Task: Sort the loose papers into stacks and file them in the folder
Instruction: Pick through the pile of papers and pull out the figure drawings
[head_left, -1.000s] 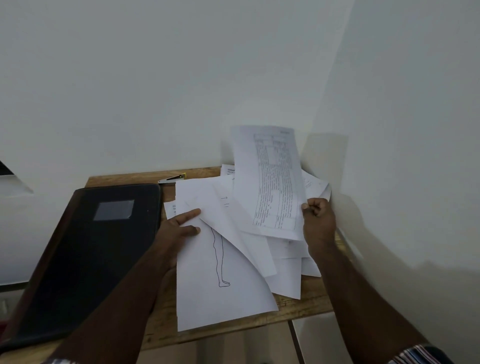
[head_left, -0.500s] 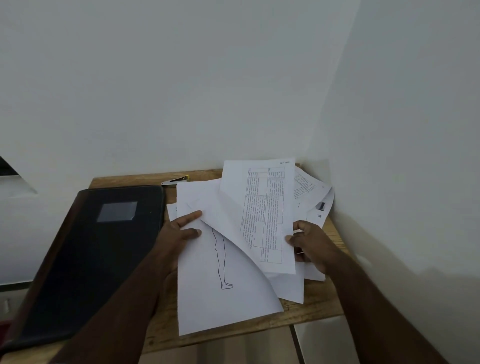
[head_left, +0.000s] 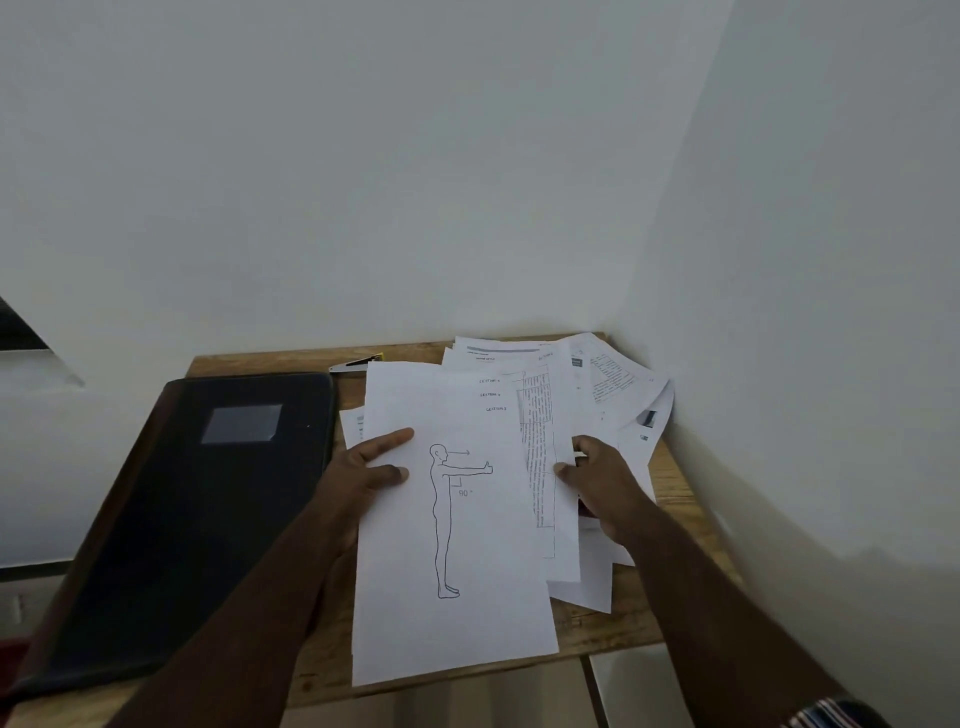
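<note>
Where the wooden table meets the corner of two white walls, we list the following. Item one: a black folder, closed, lying flat on the table's left part, with a grey rectangular label on its cover. Item two: a white sheet with a figure drawing, a standing outline with arm stretched forward and marked 90°, lying uppermost at the left of the paper heap, its near edge reaching past the table's front edge. Our left hand holds this sheet at its left edge, thumb laid on top and index finger stretched across the paper. Item three: a printed sheet with a table of text, partly under the drawing sheet on its right side; our right hand rests on its right edge with fingers curled, and we cannot tell whether it pinches the sheet. Item four: loose papers, printed, fanned untidily toward the corner behind and right of both hands. Item five: a small metal stapler, at the table's back edge between folder and papers.
</note>
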